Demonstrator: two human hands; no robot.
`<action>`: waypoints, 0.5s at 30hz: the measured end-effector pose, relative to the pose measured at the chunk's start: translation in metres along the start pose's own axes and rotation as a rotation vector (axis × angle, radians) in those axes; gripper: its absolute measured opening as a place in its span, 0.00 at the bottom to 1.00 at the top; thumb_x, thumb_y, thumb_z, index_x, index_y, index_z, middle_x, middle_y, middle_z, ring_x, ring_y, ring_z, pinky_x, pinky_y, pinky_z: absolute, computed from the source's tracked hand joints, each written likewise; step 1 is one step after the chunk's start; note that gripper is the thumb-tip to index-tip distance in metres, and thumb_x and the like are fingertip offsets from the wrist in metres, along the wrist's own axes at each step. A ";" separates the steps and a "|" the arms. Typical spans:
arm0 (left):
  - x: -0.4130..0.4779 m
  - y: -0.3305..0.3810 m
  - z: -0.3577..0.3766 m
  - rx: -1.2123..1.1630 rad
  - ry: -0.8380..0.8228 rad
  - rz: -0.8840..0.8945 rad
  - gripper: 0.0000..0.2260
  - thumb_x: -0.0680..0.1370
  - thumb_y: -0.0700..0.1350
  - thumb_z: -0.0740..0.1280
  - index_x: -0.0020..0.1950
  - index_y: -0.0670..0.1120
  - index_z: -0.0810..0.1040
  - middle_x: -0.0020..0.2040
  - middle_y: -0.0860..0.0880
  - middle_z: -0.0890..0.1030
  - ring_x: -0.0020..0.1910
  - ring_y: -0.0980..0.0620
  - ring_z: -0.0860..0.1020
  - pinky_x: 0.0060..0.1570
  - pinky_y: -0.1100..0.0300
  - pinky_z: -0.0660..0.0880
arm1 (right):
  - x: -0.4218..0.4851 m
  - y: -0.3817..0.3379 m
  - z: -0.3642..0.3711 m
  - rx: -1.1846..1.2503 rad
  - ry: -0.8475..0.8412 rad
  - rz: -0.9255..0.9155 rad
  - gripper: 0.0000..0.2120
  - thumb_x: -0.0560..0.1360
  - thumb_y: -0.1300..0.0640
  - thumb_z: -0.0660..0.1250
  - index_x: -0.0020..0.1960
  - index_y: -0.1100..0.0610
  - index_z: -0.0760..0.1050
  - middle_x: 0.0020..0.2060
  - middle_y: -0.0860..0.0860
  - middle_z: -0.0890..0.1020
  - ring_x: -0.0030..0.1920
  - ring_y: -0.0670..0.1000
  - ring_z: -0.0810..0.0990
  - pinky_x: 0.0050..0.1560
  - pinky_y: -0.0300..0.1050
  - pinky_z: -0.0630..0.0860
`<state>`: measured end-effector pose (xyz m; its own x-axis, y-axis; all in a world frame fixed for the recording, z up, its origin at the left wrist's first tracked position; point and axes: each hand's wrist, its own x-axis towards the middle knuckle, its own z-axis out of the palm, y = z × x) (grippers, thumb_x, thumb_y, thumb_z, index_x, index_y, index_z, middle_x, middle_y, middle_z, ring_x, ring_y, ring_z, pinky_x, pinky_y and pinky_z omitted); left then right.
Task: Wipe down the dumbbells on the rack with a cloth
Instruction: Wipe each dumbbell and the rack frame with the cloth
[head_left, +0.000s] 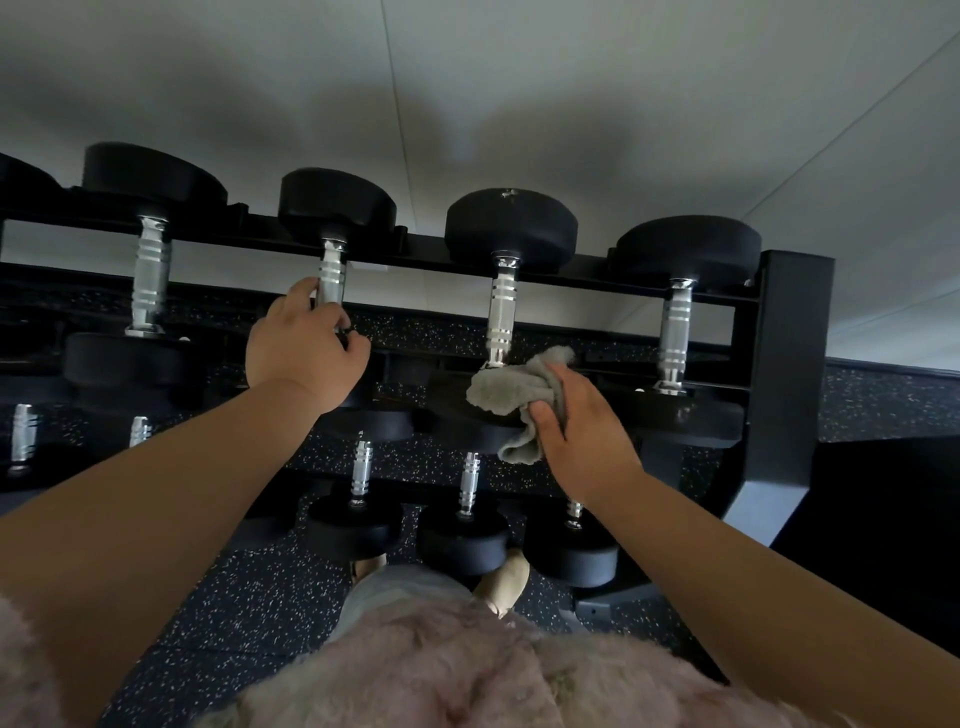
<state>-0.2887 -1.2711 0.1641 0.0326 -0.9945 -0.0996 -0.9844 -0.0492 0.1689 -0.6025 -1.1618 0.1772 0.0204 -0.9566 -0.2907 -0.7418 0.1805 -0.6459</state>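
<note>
Black steel rack (795, 364) stands against a pale wall (571, 104) on speckled rubber flooring (234, 613). It carries round-headed dumbbells in tiers, each cradled front to back so the knurled chrome handles point toward the person. The lower-tier dumbbells (358, 525) are smaller and sit nearer the feet.

Top tier, counting from the left among those fully in view:
- The second dumbbell (332, 270) has its handle gripped by the left hand (301, 348), with fingers and thumb curled round the bar. This is judged a bracing hold, either to steady the body or to keep that weight from rolling.
- The third dumbbell (501, 317) is the one being cleaned. The right hand (582, 421) rests at its near head, just below the handle's base.

The grey cloth (514, 389) is bunched in the right hand, thumb and fingers closed on it. One wad is pressed onto the near head and a loose tail hangs over its front edge. Bunching probably gives a thicker pad. The handle and far head are bare of cloth.
</note>
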 end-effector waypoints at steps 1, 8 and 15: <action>0.000 0.000 0.000 -0.001 0.000 0.001 0.10 0.77 0.53 0.68 0.52 0.49 0.84 0.76 0.48 0.71 0.67 0.41 0.74 0.60 0.43 0.74 | 0.000 -0.008 0.003 0.000 0.014 -0.018 0.23 0.84 0.44 0.57 0.78 0.47 0.63 0.72 0.48 0.72 0.70 0.48 0.72 0.71 0.55 0.72; -0.001 0.000 0.000 -0.015 -0.001 0.006 0.10 0.77 0.53 0.69 0.52 0.49 0.84 0.76 0.48 0.71 0.67 0.41 0.74 0.60 0.43 0.75 | 0.024 -0.070 0.019 -0.314 0.089 -0.457 0.15 0.83 0.49 0.59 0.64 0.53 0.78 0.59 0.51 0.80 0.60 0.52 0.78 0.63 0.53 0.77; -0.001 -0.001 -0.002 -0.022 0.002 0.007 0.10 0.78 0.53 0.67 0.51 0.49 0.83 0.76 0.49 0.71 0.66 0.43 0.74 0.58 0.46 0.75 | 0.025 -0.038 -0.006 -0.120 0.041 -0.288 0.11 0.84 0.47 0.61 0.62 0.45 0.79 0.56 0.43 0.81 0.54 0.44 0.79 0.59 0.46 0.79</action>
<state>-0.2878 -1.2702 0.1656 0.0261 -0.9950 -0.0963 -0.9806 -0.0442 0.1909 -0.5776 -1.1940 0.1984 0.2158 -0.9733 -0.0780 -0.7832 -0.1249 -0.6091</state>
